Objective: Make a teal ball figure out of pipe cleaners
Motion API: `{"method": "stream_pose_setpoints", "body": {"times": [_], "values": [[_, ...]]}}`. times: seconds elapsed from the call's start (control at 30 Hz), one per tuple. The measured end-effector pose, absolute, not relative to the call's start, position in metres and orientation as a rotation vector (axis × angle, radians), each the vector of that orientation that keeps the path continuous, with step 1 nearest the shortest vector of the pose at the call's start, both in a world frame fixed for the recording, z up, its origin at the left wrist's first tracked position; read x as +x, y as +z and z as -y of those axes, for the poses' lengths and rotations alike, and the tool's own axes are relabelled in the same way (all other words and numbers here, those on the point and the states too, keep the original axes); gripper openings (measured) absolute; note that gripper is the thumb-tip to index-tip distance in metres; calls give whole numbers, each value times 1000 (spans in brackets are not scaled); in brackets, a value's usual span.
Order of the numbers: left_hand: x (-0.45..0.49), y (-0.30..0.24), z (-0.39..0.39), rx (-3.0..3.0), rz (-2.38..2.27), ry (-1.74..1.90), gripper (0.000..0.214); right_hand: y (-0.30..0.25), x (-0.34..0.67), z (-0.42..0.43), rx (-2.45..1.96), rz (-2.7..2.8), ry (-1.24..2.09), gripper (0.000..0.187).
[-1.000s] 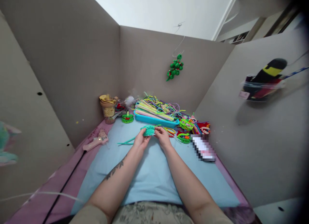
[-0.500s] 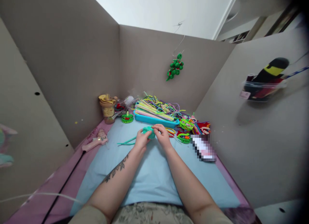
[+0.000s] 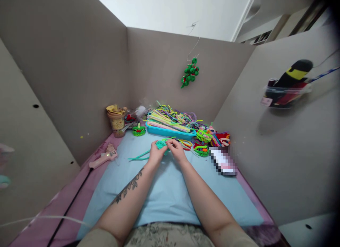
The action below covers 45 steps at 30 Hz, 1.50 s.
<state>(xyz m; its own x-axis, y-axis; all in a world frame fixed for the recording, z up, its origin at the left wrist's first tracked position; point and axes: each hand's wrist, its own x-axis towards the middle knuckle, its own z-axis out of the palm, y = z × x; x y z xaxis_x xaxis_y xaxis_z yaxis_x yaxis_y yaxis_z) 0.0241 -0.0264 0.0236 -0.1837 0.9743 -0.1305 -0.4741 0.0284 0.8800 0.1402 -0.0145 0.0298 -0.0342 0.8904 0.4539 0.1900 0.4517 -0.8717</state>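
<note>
Over the middle of the light blue cloth [image 3: 170, 197], my left hand [image 3: 156, 154] is closed around a small teal piece of coiled pipe cleaner [image 3: 161, 144]. My right hand [image 3: 177, 150] pinches at the right side of the same piece, its fingertips close to the left thumb. Part of the piece is hidden by the fingers. Two teal pipe cleaner stems [image 3: 138, 158] lie to the left of my left hand. Just behind the hands stands a blue tray [image 3: 170, 133] heaped with pastel pipe cleaners [image 3: 167, 121].
A pink glue gun [image 3: 103, 159] with a black cord lies at left, near a tan cup [image 3: 117, 124]. Finished green pipe cleaner figures [image 3: 201, 150] and a blurred-out phone-like object [image 3: 223, 162] are at right. Grey panels [image 3: 170, 69] enclose the table; a green ornament [image 3: 190, 73] hangs behind.
The view has shifted slightly. My right fingers have moved a little nearer the left thumb, and the teal piece appears slightly turned, with a bright green strand showing behind it.
</note>
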Motion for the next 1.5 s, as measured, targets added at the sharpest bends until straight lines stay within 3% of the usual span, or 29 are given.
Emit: {"method": "stream_pose_setpoints", "body": {"times": [0.33,0.73,1.5], "values": [[18,38,31,709,-932,1378,49,21,144,8,-928,1468,889,19],[18,41,32,734,-930,1377,43,23,147,10,-962,1542,742,13],[23,33,31,676,-1024,1494,56,32,131,20,-1067,1535,585,10]]}}
